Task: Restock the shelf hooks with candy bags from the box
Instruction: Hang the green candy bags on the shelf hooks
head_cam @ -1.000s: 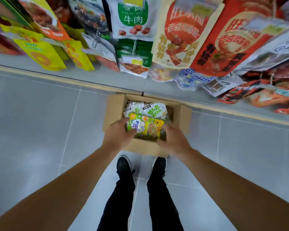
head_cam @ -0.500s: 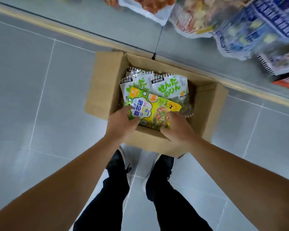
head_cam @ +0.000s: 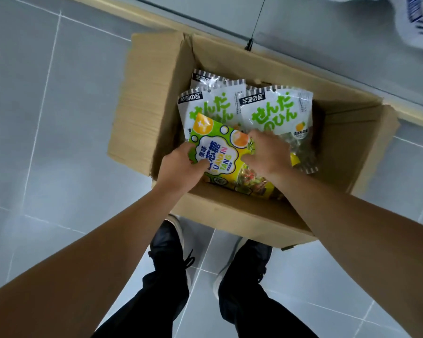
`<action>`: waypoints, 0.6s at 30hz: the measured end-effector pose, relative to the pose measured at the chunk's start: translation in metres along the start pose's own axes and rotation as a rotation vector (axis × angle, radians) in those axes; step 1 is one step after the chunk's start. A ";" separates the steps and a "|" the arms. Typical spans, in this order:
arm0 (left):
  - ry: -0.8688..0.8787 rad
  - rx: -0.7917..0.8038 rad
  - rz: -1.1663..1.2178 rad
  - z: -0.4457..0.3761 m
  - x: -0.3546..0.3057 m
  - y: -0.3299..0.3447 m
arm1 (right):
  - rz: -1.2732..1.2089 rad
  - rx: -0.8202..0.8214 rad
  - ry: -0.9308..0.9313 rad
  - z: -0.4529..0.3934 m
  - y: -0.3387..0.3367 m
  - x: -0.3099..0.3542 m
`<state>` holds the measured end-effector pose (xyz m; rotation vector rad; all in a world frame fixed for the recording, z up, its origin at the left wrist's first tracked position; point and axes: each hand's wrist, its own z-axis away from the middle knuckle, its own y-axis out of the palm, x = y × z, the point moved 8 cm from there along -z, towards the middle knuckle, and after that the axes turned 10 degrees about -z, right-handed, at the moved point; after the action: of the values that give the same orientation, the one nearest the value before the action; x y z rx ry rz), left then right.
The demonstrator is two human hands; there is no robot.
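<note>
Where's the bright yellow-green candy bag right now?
Head view, centre: the yellow-green candy bag is inside the cardboard box, over the white bags, between the left hand and right hand.

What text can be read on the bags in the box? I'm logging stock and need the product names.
"せんだのひん" in big green letters: on both white candy bags.
"SUANXIN TANG", beside large Chinese characters ending in "糖": on the yellow-green candy bag, gripped by the left hand and the right hand.
Dark corner labels and fine print on the white bags: too small to read reliably.
Cardboard box: no print visible.
</note>
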<state>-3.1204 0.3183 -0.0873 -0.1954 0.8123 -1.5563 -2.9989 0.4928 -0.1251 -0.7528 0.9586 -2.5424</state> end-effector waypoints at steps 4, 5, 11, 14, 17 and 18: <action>-0.031 -0.027 0.044 0.008 -0.009 -0.003 | -0.232 -0.013 0.083 0.018 -0.019 -0.020; -0.042 -0.032 0.073 0.013 -0.013 -0.006 | -0.282 -0.045 0.124 0.026 -0.030 -0.027; -0.088 -0.036 0.215 0.049 -0.049 -0.029 | -0.816 -0.224 0.242 0.088 -0.097 -0.038; -0.052 0.049 0.348 0.076 -0.074 -0.040 | -1.056 -0.161 0.297 0.123 -0.115 -0.024; 0.004 0.139 0.515 0.113 -0.103 -0.059 | -1.183 -0.108 0.316 0.159 -0.141 -0.006; 0.015 0.146 0.550 0.128 -0.113 -0.068 | -1.220 -0.104 0.327 0.172 -0.152 0.001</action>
<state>-3.0821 0.3706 0.0841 0.1401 0.6870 -1.0902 -2.9168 0.5140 0.0883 -1.2459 0.8513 -3.7664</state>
